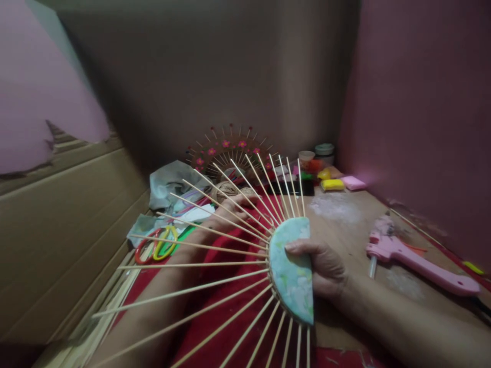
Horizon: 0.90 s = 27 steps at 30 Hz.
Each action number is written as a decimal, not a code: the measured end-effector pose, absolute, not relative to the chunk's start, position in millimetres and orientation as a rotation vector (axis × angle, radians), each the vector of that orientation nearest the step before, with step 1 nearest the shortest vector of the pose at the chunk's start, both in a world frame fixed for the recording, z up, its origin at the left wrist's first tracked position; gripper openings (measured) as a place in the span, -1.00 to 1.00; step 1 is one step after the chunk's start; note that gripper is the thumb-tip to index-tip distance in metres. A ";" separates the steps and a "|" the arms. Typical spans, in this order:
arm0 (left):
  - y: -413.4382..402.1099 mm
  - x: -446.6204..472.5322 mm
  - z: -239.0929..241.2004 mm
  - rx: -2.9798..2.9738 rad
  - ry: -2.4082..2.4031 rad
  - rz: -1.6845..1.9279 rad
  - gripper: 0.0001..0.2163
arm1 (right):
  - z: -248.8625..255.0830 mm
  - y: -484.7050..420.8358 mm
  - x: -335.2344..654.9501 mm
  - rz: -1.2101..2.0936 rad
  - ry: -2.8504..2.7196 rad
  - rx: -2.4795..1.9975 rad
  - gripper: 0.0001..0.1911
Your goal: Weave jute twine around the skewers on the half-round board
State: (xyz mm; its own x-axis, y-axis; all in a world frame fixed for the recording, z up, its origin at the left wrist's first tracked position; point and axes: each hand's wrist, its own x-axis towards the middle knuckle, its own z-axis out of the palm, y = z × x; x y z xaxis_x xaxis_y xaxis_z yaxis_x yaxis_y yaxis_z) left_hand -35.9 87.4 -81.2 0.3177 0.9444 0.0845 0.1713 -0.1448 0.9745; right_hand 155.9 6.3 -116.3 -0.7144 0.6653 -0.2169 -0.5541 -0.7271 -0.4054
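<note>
My right hand [326, 266] grips a half-round piece covered in pale blue-green patterned material [291, 271], thumb on its front face and fingers behind. Thin wooden sticks [192, 265] fan out from its curved edge, mostly to the left. Behind the sticks, my left hand [240, 203] reaches forward over the red cloth, beside a ball of brown twine [224, 191]. Its fingers look stretched out and partly apart, though sticks cross in front of them. I see nothing held in that hand.
A pink glue gun [418, 260] lies on the right. Scissors with red and yellow handles [157, 245] lie on the left by loose sticks. A flower-decorated stick fan [230, 148] stands at the back. Yellow [332, 185] and pink packets [353, 183] sit near the right wall.
</note>
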 end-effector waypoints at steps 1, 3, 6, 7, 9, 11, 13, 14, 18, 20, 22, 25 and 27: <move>82.5 -35.2 -76.3 1.573 1.029 0.898 -0.63 | -116.4 6.3 155.9 2.387 -0.410 -0.454 -0.84; 73.4 -34.4 -70.7 1.557 0.989 0.761 -0.59 | -116.9 6.6 155.8 2.403 -0.404 -0.444 -0.83; 65.0 -30.8 -72.4 1.481 0.903 0.629 -0.69 | -118.1 7.4 155.8 2.394 -0.392 -0.446 -0.80; 63.8 -28.8 -74.4 1.453 0.880 0.628 -0.75 | -118.5 7.7 155.8 2.389 -0.393 -0.448 -0.80; 63.1 -23.9 -78.5 1.411 0.864 0.669 -0.82 | -119.4 8.0 155.8 2.385 -0.397 -0.447 -0.81; 62.9 -18.1 -81.5 1.384 0.878 0.709 -0.85 | -120.3 7.9 155.6 2.383 -0.394 -0.447 -0.83; 61.8 -11.2 -83.5 1.364 0.900 0.740 -0.87 | -121.0 7.7 155.1 2.374 -0.388 -0.451 -0.84; 60.6 -7.4 -84.3 1.351 0.908 0.760 -0.87 | -121.2 7.7 155.0 2.372 -0.390 -0.448 -0.84; 53.8 6.8 -87.4 1.294 0.911 0.821 -0.82 | -121.0 9.1 155.1 2.391 -0.439 -0.419 -0.84; 51.5 10.0 -88.7 1.276 0.906 0.838 -0.80 | -120.5 9.6 155.4 2.397 -0.459 -0.424 -0.83; 50.7 10.3 -89.5 1.268 0.911 0.856 -0.79 | -119.9 9.3 155.5 2.389 -0.477 -0.443 -0.82; 50.6 8.7 -89.9 1.258 0.919 0.880 -0.79 | -119.3 7.8 155.2 2.365 -0.503 -0.459 -0.79; 50.1 8.7 -89.5 1.256 0.918 0.895 -0.82 | -119.2 7.2 154.9 2.346 -0.503 -0.464 -0.80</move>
State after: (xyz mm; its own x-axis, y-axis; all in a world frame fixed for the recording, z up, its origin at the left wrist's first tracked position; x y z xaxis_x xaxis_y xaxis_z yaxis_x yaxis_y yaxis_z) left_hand 8.7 50.1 -89.5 0.3768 0.9234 -0.0724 -0.0488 0.0979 0.9940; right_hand 154.9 7.2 -119.2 -0.7025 0.6859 -0.1896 -0.5479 -0.6913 -0.4710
